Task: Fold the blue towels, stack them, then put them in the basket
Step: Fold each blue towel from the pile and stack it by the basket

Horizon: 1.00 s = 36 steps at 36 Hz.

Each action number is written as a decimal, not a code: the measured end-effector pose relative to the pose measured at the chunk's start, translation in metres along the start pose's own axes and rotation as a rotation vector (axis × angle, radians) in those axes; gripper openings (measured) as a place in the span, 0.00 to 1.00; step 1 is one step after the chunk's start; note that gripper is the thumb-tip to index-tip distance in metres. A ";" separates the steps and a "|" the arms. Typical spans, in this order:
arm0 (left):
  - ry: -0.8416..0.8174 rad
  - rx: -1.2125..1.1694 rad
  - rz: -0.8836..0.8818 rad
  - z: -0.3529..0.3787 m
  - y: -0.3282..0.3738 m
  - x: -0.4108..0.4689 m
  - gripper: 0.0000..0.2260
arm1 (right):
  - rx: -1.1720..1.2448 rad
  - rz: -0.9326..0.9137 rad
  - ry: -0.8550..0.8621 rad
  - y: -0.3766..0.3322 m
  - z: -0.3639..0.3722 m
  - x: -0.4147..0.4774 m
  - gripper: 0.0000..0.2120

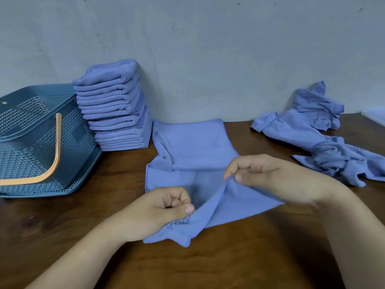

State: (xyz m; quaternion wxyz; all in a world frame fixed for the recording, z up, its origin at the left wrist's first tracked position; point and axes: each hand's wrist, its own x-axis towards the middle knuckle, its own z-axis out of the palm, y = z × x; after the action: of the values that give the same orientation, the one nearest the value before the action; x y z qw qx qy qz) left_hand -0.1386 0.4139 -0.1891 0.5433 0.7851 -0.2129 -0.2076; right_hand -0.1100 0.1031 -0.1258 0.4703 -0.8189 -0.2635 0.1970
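Observation:
A blue towel (191, 147) lies partly folded on the brown table, its far part doubled over. My left hand (162, 209) pinches the towel's near edge, bunching the cloth under the thumb. My right hand (260, 174) pinches the same raised edge further right, lifting it off the table. A tall stack of folded blue towels (116, 109) stands against the wall at the back left. Next to it on the left sits the dark blue perforated basket (35, 151) with an orange handle, tilted.
A heap of unfolded blue towels (320, 134) lies at the back right of the table (208, 263). A grey wall runs close behind everything. A pale object (375, 115) shows at the far right edge.

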 end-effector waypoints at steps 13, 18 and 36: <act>0.407 0.308 0.098 -0.015 -0.022 0.007 0.07 | 0.050 0.224 -0.188 0.015 0.001 0.008 0.12; 0.476 0.567 0.163 -0.011 -0.023 0.009 0.06 | 0.060 0.133 0.140 0.033 0.007 0.026 0.13; 0.269 0.962 0.093 0.023 -0.045 -0.001 0.25 | -0.900 -0.234 0.229 0.070 0.087 0.029 0.28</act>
State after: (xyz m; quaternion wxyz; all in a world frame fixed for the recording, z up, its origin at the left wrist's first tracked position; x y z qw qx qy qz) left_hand -0.1473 0.4118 -0.2390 0.1509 0.9563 -0.2471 0.0416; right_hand -0.1198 0.1495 -0.2313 0.1139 -0.9224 -0.3597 -0.0826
